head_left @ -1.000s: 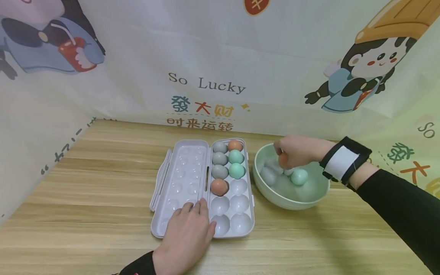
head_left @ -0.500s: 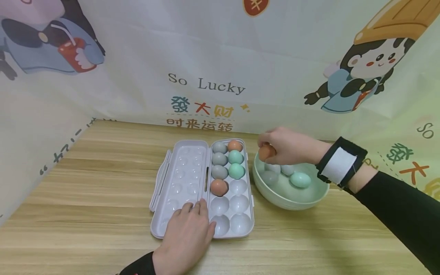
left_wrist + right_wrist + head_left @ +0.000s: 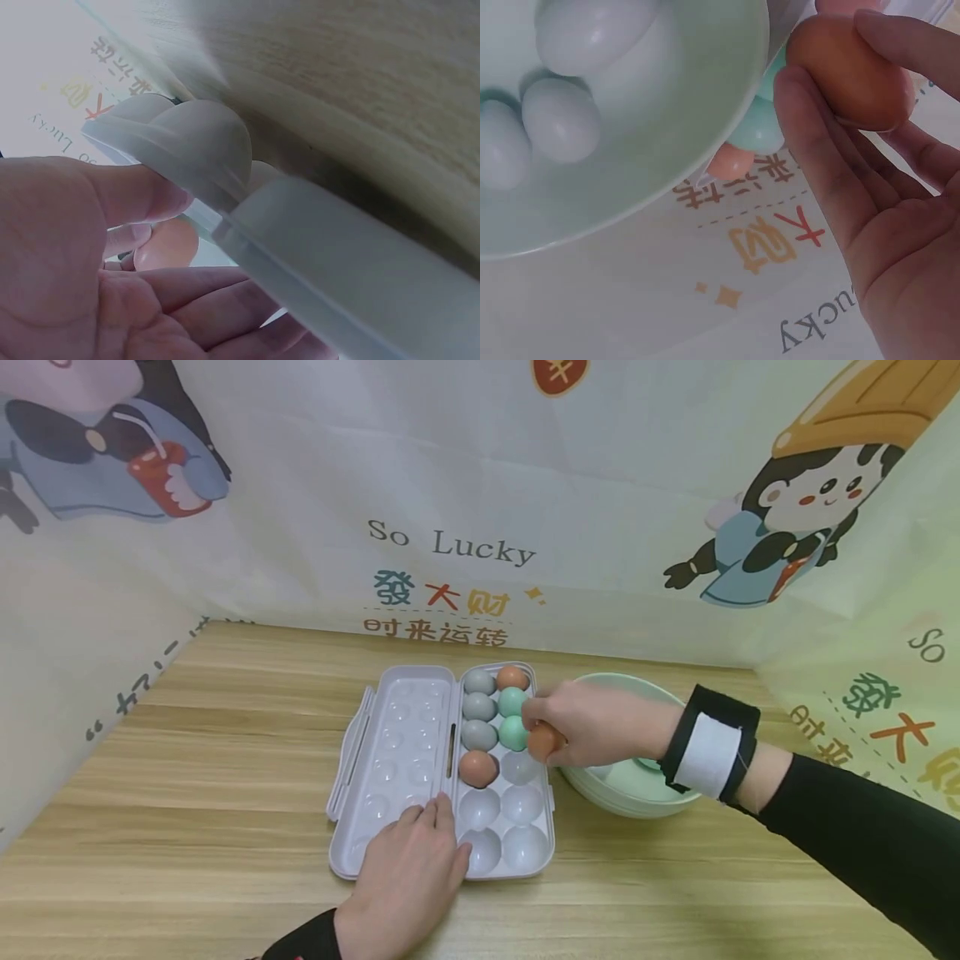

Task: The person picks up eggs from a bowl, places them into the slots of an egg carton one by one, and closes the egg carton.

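A brown egg (image 3: pixel 851 71) is pinched between the thumb and fingers of my right hand (image 3: pixel 603 722). That hand is over the right side of the egg box (image 3: pixel 543 835), just in front of a green egg. The hinged box lies open, its lid (image 3: pixel 397 693) flat to the left. Grey, green and brown eggs sit in its farther cups; the nearer cups hold none. My left hand (image 3: pixel 408 868) rests with extended fingers on the near part of the lid, its thumb (image 3: pixel 150 195) against the box's front edge.
Right of the box stands a pale green bowl (image 3: pixel 622 802) with several eggs inside, partly hidden by my right arm in the head view. A printed cloth (image 3: pixel 450 468) hangs behind the wooden table (image 3: pixel 225 793).
My right hand has lifted the brown egg out of the bowl and carried it left to the egg box. My left hand stays in the same place.
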The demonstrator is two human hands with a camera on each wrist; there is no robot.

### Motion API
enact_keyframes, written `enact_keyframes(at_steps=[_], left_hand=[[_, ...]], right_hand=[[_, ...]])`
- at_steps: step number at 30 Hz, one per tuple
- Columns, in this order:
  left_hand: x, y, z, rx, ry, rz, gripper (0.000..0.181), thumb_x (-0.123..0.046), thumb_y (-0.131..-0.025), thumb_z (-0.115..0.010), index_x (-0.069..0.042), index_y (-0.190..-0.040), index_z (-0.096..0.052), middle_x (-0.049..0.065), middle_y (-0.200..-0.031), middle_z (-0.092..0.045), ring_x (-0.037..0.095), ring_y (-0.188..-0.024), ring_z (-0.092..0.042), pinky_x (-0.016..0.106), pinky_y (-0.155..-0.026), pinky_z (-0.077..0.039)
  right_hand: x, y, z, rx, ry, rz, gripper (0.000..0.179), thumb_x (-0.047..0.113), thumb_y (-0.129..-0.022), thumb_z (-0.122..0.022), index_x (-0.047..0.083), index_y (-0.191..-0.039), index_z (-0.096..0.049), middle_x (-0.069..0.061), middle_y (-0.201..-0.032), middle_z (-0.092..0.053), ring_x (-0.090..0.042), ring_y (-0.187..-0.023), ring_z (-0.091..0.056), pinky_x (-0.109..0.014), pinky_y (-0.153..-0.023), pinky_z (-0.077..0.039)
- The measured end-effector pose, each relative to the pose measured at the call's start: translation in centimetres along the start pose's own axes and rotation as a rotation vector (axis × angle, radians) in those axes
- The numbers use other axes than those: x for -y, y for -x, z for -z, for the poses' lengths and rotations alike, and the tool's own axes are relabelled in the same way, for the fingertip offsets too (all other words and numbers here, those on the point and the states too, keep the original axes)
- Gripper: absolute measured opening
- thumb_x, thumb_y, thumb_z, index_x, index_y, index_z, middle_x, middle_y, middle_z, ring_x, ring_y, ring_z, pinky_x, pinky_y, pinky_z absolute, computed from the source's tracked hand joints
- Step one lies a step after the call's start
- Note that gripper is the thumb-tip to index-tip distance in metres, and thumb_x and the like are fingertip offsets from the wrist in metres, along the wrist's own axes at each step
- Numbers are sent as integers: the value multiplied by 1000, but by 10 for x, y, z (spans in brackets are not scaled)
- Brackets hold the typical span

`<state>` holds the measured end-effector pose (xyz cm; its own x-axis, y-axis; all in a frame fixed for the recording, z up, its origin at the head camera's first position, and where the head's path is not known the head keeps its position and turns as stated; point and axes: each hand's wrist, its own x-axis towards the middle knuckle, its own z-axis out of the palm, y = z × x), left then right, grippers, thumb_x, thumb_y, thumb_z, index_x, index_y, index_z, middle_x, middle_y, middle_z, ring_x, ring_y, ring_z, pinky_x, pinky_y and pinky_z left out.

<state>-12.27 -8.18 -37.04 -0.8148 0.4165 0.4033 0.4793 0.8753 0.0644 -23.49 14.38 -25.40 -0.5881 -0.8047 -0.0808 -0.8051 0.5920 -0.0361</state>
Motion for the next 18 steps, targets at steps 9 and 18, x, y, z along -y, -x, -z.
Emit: enact_keyframes(at_steps=[9, 18], left_hand=[[-1, 0, 3, 76, 9, 22, 70, -50, -89, -58, 13, -120, -55, 21, -113, -61, 30, -95, -59, 38, -69, -49], [-4, 0, 4, 56, -43, 11, 81, -63, -85, -54, 9, -121, -56, 17, -115, -61, 28, -94, -58, 38, -71, -46]], right_hand=[[3, -4, -9, 13, -21, 14, 15, 6, -76, -67, 10, -88, -58, 2, -77, -50, -12, -63, -48, -21, -57, -41], [9, -8, -15, 77, 90, 4, 20, 8, -73, -70, 16, -84, -55, 5, -77, -48, -12, -66, -47, -22, -55, -39]])
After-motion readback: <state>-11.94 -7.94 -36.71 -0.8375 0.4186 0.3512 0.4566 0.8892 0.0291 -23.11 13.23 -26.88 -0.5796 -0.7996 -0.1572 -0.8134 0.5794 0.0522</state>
